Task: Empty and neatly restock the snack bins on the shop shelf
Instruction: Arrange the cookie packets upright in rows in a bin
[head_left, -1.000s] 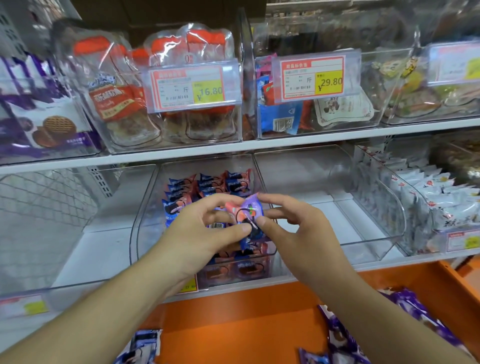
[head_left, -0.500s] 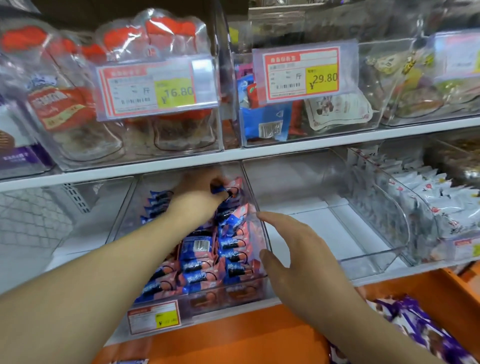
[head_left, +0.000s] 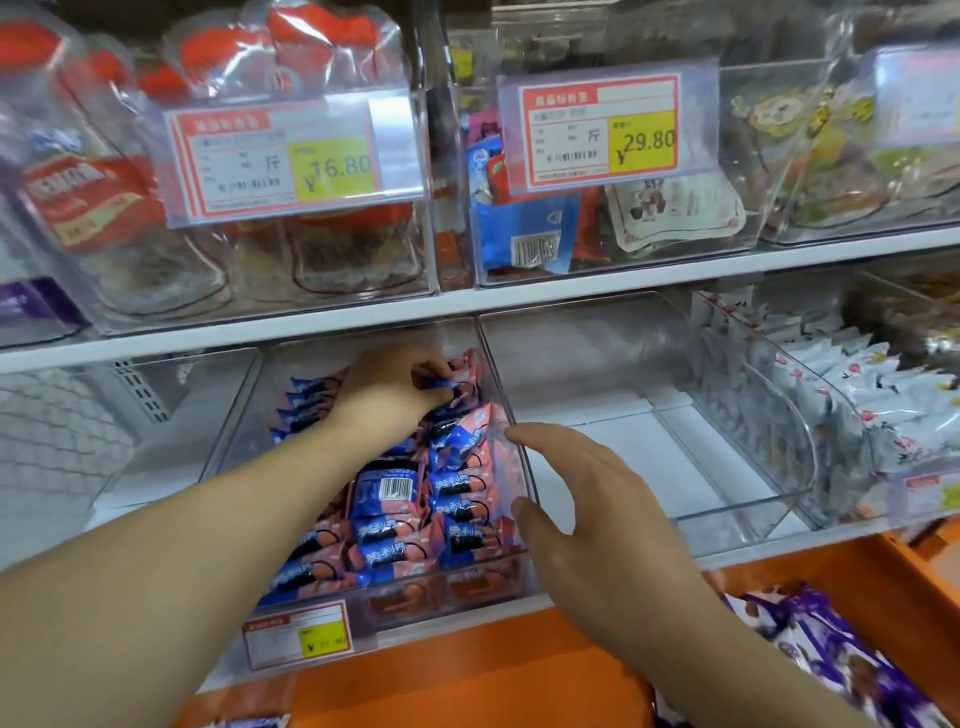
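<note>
1. The shelf (head_left: 467, 306) runs white across the view, an upper row of clear bins standing on it and a lower row sitting beneath it.
2. Below that, an orange tray (head_left: 467, 670) spans the bottom, with purple packs (head_left: 831, 654) heaped at its right end.
3. The empty bin (head_left: 727, 499) is in the lower row, right of centre, with bare white shelf showing through it.
4. Just left of it and touching it is the snack bin (head_left: 249, 415), packed with blue-and-pink snacks (head_left: 415, 525) in tidy rows from front to back.
5. To the far right, a bin of white packs (head_left: 883, 400) stands beside the empty one.
6. Up top, red-capped bags (head_left: 104, 197) fill the left bin, and mixed pouches (head_left: 524, 228) sit in the middle one.
7. There are two price tags up there: 16.80 (head_left: 337, 166) on the left, 29.80 (head_left: 647, 143) in the centre.
8. A smaller tag (head_left: 298, 634) is clipped to the snack bin's front.
9. The left hand (head_left: 395, 389) is deep in the snack bin, its fingers (head_left: 431, 371) curled and pinching one snack (head_left: 447, 387) at the back right of the stack.
10. The right hand (head_left: 587, 509) hovers at the wall between the snack bin and the empty one, fingers spread and loose, gripping nothing; I cannot tell whether they touch the wall.
</note>
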